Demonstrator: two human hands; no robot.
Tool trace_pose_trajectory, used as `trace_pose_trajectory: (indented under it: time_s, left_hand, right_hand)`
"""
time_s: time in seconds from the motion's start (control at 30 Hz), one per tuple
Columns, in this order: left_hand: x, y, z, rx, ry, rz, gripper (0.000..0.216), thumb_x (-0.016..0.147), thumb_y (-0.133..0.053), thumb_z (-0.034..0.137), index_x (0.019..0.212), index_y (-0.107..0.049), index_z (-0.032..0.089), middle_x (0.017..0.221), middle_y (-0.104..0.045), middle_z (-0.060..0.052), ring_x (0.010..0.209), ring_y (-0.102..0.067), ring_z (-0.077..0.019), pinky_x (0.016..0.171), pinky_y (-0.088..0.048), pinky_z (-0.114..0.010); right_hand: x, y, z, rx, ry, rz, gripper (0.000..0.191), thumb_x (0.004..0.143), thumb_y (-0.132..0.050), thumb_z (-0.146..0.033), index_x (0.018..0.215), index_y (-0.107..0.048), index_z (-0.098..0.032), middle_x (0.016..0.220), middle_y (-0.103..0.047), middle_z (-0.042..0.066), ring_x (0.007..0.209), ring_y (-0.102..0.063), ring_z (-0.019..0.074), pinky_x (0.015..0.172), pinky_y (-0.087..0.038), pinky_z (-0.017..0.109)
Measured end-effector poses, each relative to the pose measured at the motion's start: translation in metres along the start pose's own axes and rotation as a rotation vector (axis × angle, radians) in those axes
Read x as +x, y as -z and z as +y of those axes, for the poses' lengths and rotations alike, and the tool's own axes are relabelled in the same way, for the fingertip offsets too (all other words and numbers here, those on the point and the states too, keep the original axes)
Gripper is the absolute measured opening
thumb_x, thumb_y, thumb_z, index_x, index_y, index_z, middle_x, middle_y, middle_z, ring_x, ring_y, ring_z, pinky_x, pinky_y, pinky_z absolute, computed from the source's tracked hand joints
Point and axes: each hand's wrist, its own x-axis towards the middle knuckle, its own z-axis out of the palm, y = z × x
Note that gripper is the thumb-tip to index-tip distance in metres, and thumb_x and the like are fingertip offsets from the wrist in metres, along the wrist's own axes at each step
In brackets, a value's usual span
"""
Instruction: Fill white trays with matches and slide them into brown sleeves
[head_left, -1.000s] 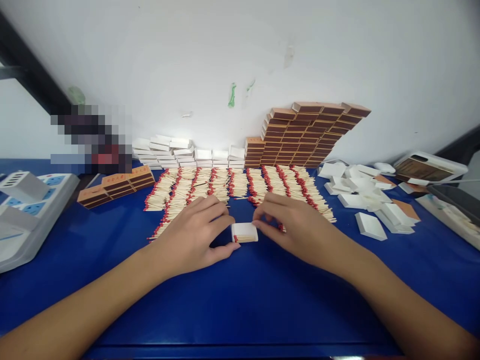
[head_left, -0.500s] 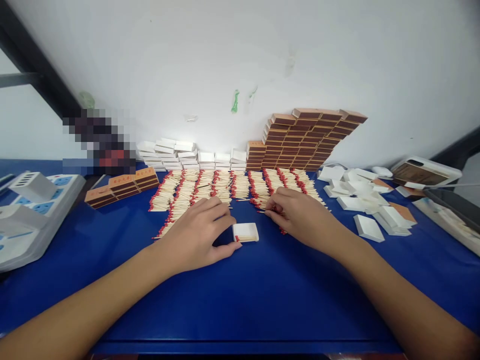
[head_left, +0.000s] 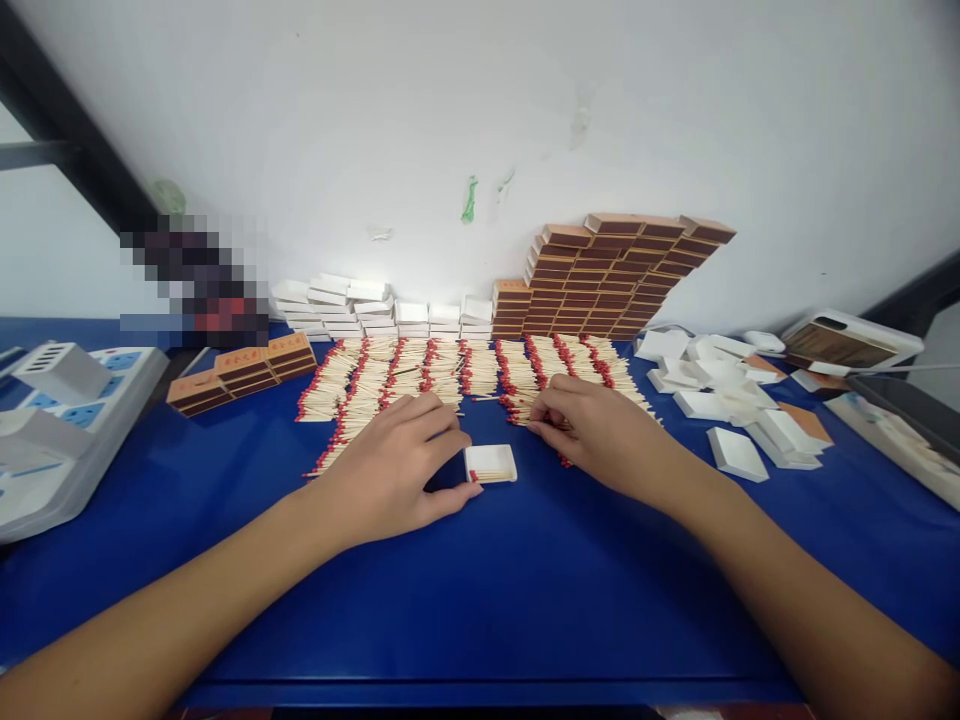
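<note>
A small white matchbox tray (head_left: 491,463) with a few matches in it lies on the blue table (head_left: 480,600). My left hand (head_left: 394,465) rests beside it, thumb and fingers curled against its left end. My right hand (head_left: 592,430) is further back, fingers pinched together on matches at the near edge of the rows of red-tipped matches (head_left: 450,375). How many matches it pinches I cannot make out.
Stacked brown matchbox sleeves (head_left: 607,275) and white trays (head_left: 375,305) line the wall. Loose white trays (head_left: 739,400) lie at the right, a few brown boxes (head_left: 240,370) and a white power strip (head_left: 52,420) at the left. A phone (head_left: 851,345) lies far right.
My right hand left the white tray and moved back and right to the rows of matches, where it now pinches. My left hand stayed by the tray.
</note>
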Motion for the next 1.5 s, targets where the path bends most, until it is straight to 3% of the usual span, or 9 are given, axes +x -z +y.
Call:
trace_pose_trajectory:
  time_s: [0.33,0.6,0.87,1.17,1.5]
  left_hand:
    - [0.000,0.000,-0.001,-0.004,0.014,-0.017,0.026,0.105,-0.069,0.040,0.111,-0.075,0.016,0.103,-0.071,-0.009,0.100,-0.064,-0.0274,0.089,-0.053,-0.043]
    - [-0.001,0.000,-0.001,0.020,0.019,0.006,0.025,0.103,-0.071,0.039,0.109,-0.075,0.015,0.101,-0.070,-0.009,0.101,-0.064,-0.0281,0.087,-0.053,-0.043]
    - [0.002,-0.001,0.005,-0.007,-0.008,0.050,0.023,0.105,-0.069,0.038,0.103,-0.074,0.016,0.100,-0.072,-0.009,0.097,-0.064,-0.0259,0.086,-0.054,-0.042]
    - [-0.001,-0.003,0.002,-0.024,-0.004,0.035,0.024,0.104,-0.071,0.039,0.108,-0.074,0.016,0.102,-0.071,-0.008,0.098,-0.063,-0.0263,0.087,-0.054,-0.043]
    - [0.000,-0.002,0.002,-0.023,-0.004,0.035,0.022,0.104,-0.072,0.038,0.107,-0.074,0.016,0.101,-0.071,-0.008,0.098,-0.063,-0.0265,0.086,-0.054,-0.042]
  right_hand:
    - [-0.001,-0.001,-0.002,0.022,0.053,-0.013,0.015,0.107,-0.058,-0.025,0.093,-0.063,-0.022,0.097,-0.067,0.006,0.087,-0.064,0.0211,0.074,-0.047,0.034]
    - [-0.010,0.007,-0.026,0.108,0.147,0.017,0.010,0.108,-0.061,-0.025,0.100,-0.066,-0.022,0.098,-0.067,0.004,0.084,-0.066,0.0186,0.071,-0.049,0.031]
    - [-0.014,-0.005,-0.039,0.036,0.251,0.033,0.007,0.106,-0.062,-0.018,0.100,-0.066,-0.020,0.101,-0.068,0.006,0.083,-0.068,0.0191,0.070,-0.051,0.032]
    - [-0.014,-0.001,-0.035,0.103,0.178,-0.050,0.010,0.108,-0.061,-0.022,0.100,-0.067,-0.021,0.105,-0.068,0.005,0.087,-0.067,0.0191,0.074,-0.050,0.033]
    - [-0.010,-0.005,-0.038,0.194,0.139,0.020,0.007,0.107,-0.066,-0.026,0.102,-0.069,-0.022,0.096,-0.066,0.002,0.084,-0.064,0.0174,0.072,-0.046,0.030]
